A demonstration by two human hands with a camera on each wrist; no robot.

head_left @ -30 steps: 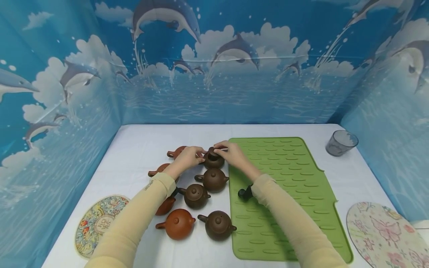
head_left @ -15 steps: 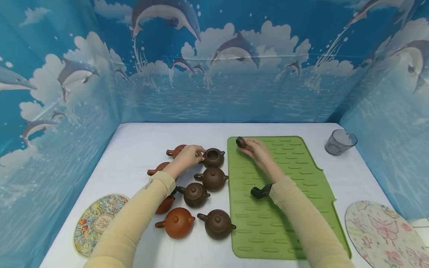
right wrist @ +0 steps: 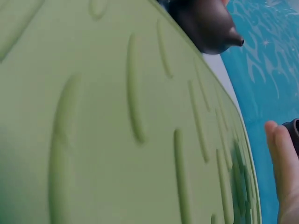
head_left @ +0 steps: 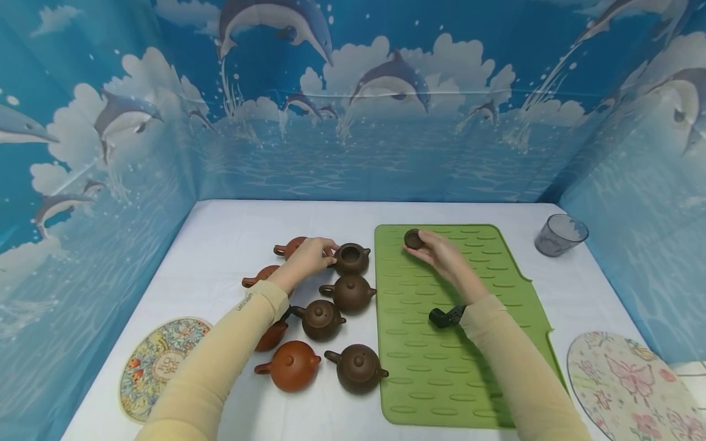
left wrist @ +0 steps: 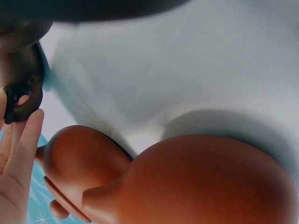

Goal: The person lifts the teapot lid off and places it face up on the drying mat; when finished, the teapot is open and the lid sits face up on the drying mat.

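At the back of the table stands a dark brown teapot (head_left: 357,263) with its round mouth uncovered. My left hand (head_left: 310,256) pinches its handle (left wrist: 32,103), as the left wrist view shows close up. Over the far left part of the green mat, my right hand (head_left: 443,256) holds the teapot's lid (head_left: 413,239) between thumb and fingers, its hollow underside turned towards the head camera. Only the edge of that lid (right wrist: 294,132) shows in the right wrist view, beside the fingertips (right wrist: 279,133).
Several lidded teapots, dark brown ones (head_left: 353,294) and orange-red ones (head_left: 294,366), crowd around the left forearm. A ridged green mat (head_left: 419,367) lies under the right arm. A grey glass (head_left: 559,236) stands back right; round patterned mats (head_left: 140,367) flank both sides.
My right hand has lifted the lid off the teapot, carried it right over the green mat and turned its underside into view. The left hand has stayed at the handle.
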